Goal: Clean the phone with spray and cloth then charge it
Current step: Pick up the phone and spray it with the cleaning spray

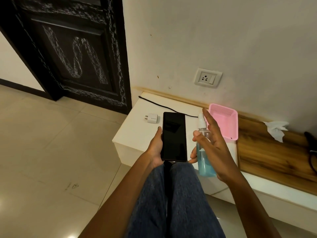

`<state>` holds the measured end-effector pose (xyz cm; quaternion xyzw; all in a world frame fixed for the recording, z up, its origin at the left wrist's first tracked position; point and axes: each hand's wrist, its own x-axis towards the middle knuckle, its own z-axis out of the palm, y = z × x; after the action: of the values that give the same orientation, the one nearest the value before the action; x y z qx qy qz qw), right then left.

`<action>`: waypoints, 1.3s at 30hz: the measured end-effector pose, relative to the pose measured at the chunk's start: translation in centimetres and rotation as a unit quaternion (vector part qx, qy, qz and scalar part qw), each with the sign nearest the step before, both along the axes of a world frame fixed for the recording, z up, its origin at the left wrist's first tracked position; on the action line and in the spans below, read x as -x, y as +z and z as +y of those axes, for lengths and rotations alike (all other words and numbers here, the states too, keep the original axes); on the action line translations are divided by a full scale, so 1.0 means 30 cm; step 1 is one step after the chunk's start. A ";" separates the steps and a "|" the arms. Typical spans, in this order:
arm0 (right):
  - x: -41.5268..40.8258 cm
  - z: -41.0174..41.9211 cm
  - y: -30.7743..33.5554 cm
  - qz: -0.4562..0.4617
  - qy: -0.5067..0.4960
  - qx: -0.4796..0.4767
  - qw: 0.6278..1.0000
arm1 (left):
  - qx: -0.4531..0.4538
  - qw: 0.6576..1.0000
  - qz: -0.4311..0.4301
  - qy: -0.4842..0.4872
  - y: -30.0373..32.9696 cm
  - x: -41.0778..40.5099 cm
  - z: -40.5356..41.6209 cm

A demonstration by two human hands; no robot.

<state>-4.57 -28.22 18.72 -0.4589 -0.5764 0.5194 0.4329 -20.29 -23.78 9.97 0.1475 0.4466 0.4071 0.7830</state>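
Setting: a person in blue jeans faces a low white ledge [137, 134] set against a wall, with tiled floor stretching open to the left toward a dark carved door [72, 54].
Edges: the ledge's left corner ends just below the door frame; a wooden panel [267, 152] borders it on the right.
Phone: the black phone [174, 136], screen dark and facing up, is held over the ledge's front edge.
Left hand: the left hand [155, 148] grips the phone along its left side, thumb on the edge.
Right hand: the right hand [211, 143] holds the spray bottle [204, 152] of blue liquid upright, thumb and lower fingers curled round it, upper fingers extended straight.
Ledge: white charger plug [152, 118], black cable [164, 107], pink basket [224, 121].
Wall: socket [208, 78] above.
Panel: crumpled white cloth [277, 129].
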 end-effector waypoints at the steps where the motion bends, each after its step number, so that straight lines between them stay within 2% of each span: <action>1: -0.006 0.009 -0.006 -0.014 0.007 0.005 1.000 | 0.002 1.000 -0.002 0.002 -0.001 -0.001 -0.001; 7: -0.021 0.068 -0.017 -0.150 0.029 -0.031 0.988 | 0.005 0.998 -0.059 0.005 -0.003 -0.009 0.004; 15: 0.009 0.129 -0.012 -0.271 0.045 -0.033 0.961 | -0.001 0.999 -0.046 -0.009 -0.008 -0.012 0.002; 20: 0.051 0.167 -0.004 -0.348 0.038 -0.066 0.934 | -0.006 1.000 -0.007 -0.002 -0.013 -0.017 0.013; 29: 0.101 0.188 0.005 -0.394 0.024 -0.072 0.916 | -0.017 1.000 -0.018 -0.012 0.000 -0.026 0.020; 39: 0.133 0.194 0.001 -0.372 0.030 -0.054 0.926 | -0.011 1.000 -0.028 -0.002 -0.008 -0.030 0.023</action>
<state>-8.56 -22.41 18.76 -0.5775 -0.7368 0.2923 0.1955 -19.40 -23.11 9.73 0.1455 0.4194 0.4141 0.7946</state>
